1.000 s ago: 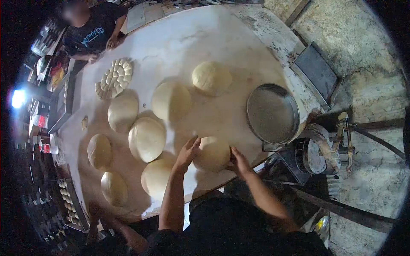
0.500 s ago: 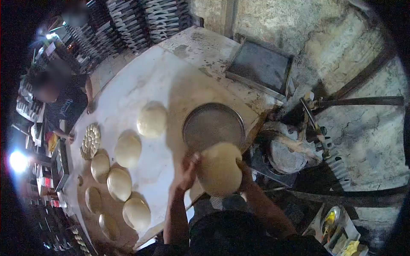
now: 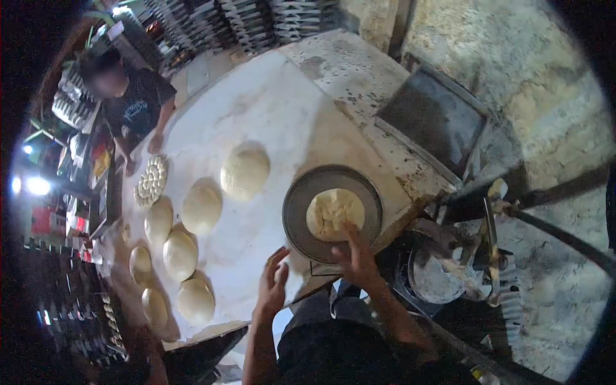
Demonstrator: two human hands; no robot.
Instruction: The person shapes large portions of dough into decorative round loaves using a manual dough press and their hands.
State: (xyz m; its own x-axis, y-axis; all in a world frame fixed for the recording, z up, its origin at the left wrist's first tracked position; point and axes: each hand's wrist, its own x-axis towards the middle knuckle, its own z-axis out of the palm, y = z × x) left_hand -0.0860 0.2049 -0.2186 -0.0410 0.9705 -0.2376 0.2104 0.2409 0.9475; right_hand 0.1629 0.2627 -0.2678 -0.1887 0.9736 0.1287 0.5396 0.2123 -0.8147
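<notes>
Found dough (image 3: 326, 206) inside pan (image 3: 298, 221), top dimpled; counted seven rounds (image 3: 245, 174) outside it on tabletop (image 3: 269, 96). Noted open grip at left hand (image 3: 272, 285) and right hand (image 3: 361, 265), latter over dough's near edge, contact unclear.

From my remote seat, I see my right grip (image 3: 358, 260) reaching over the near rim of the round pan (image 3: 300, 221), fingers by the creased dough (image 3: 335, 214) inside; I can't tell whether they touch it. My left grip (image 3: 273, 282) hovers open and empty over the worktop (image 3: 253, 224), just left of the pan. Further left lie seven smooth dough rounds (image 3: 180, 255). Beyond both grips, to the right, rests a rectangular tray (image 3: 433, 122).
</notes>
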